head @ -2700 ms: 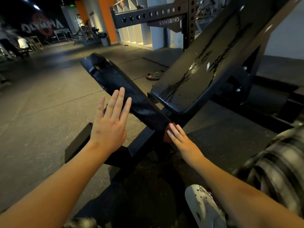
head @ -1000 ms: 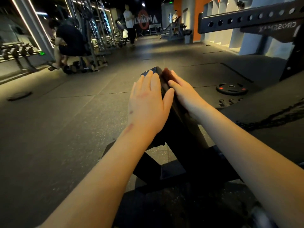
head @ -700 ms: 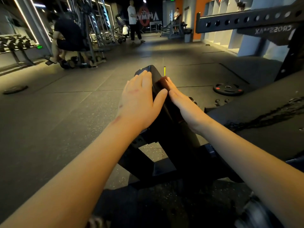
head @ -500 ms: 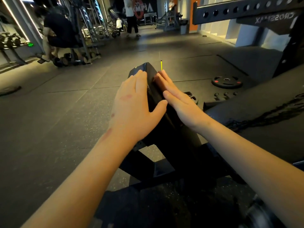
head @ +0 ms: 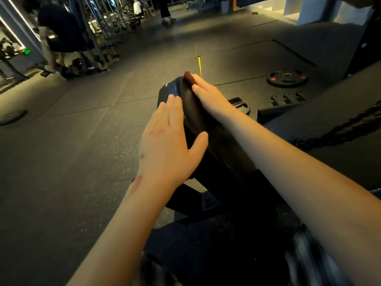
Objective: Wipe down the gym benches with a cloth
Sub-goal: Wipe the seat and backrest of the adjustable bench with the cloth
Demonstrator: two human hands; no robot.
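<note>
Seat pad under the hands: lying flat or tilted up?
Tilted: the seat pad slopes up to its far end, where the right hand presses the cloth.

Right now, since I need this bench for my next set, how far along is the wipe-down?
Done: nothing I can confirm in this dim light. In hand: the right hand presses the reddish cloth on the far tip of the seat pad, while the left hand rests flat on its side. Left: the backrest pad carries wet streaks, not yet wiped.
</note>
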